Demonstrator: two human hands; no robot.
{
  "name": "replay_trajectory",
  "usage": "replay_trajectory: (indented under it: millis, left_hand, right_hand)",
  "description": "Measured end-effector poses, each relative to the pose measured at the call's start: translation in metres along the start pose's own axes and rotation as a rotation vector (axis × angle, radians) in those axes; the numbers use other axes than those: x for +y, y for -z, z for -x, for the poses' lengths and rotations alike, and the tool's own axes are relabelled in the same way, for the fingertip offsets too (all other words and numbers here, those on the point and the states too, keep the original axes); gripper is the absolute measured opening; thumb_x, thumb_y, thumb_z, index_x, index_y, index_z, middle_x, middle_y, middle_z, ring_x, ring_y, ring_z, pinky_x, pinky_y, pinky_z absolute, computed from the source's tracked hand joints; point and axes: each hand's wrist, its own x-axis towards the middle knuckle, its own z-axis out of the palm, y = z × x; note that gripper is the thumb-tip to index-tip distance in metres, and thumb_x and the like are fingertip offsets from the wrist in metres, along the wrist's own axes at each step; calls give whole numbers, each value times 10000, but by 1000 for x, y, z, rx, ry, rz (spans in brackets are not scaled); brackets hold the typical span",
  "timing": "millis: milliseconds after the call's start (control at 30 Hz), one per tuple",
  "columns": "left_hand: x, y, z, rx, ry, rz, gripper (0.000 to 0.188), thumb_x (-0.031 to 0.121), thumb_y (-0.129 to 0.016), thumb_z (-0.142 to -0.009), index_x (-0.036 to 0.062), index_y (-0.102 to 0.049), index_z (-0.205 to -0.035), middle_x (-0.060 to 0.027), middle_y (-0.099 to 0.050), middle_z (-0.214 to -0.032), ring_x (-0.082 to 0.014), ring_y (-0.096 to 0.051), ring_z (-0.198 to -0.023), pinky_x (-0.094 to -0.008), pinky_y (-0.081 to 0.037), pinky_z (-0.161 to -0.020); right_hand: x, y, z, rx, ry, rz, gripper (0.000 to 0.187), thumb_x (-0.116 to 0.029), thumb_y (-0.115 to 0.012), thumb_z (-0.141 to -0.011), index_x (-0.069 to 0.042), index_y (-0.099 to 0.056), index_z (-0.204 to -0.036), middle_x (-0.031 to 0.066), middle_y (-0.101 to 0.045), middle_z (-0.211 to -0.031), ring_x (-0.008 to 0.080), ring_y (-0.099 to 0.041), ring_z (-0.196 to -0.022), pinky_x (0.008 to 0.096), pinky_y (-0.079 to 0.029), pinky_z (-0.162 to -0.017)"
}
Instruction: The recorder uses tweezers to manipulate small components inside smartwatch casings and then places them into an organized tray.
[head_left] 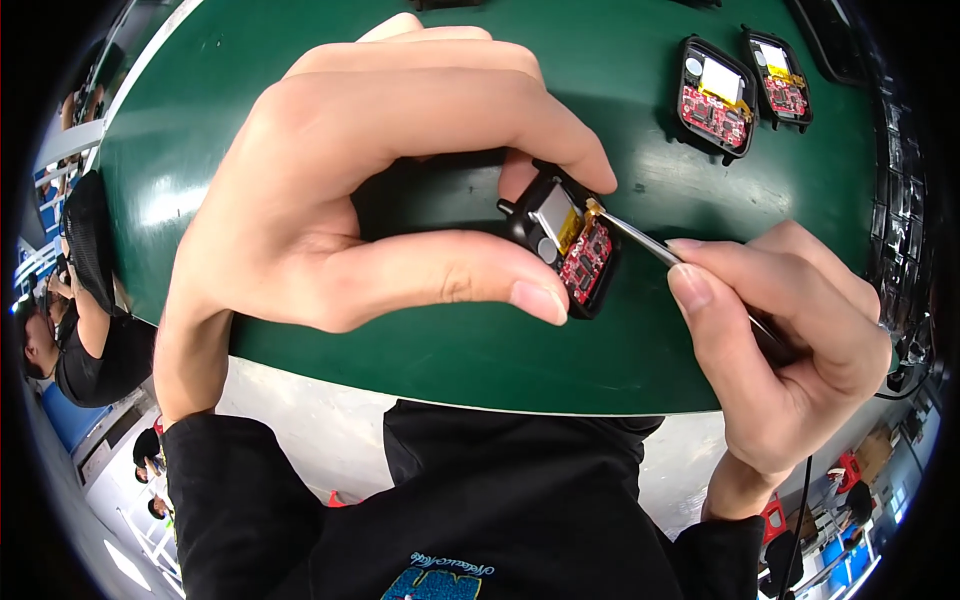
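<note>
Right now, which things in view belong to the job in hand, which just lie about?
In the job:
held casing, open, in left grip
tweezers, in right grip, tip at the casing

Seemingly just lying about, untouched on the green table:
second open casing
third open casing

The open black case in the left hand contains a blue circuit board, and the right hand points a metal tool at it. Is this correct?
Not entirely: the circuit board is red, not blue, as the head view shows. The left hand does hold the open black case, and the right hand points the metal tool at it.
</note>
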Motion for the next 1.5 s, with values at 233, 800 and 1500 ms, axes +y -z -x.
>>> replay_trajectory:
  millis: [233, 800, 1500]
  left_hand:
    - [13, 11, -11, -104, 55, -71, 690, 488, -944, -711, -56, -817, -1117, -141, -812, -1010, -233, -677, -815, -364, -448, -786]
    - [4, 0, -1, -7, -28, -68, 648, 539, -895, -769, -40, -798, -1045, -150, -812, -986, -264, -689, -792, -386, -456, -760]
    - [1, 2, 1, 5, -30, -81, 612, 384, -1020, -688, 9, -770, -1103, -123, -830, -1035, -195, -648, -731, -358, -442, -750]
  right_hand:
    - [0, -1, 1, 10, 6, 19, 169, 71, -820, -791, 45, -836, -957, 21, -616, -681, 56, -471, -555, 250, -259, -534]
    - [7, -3, 0, 1, 110, 1, 174, 80, -825, -788, 46, -837, -958, 48, -645, -664, 99, -543, -554, 249, -335, -530]
    - [17, -3, 5, 73, 385, 102, 313, 112, -842, -699, 57, -837, -1006, 60, -658, -724, 112, -537, -514, 246, -330, -446]
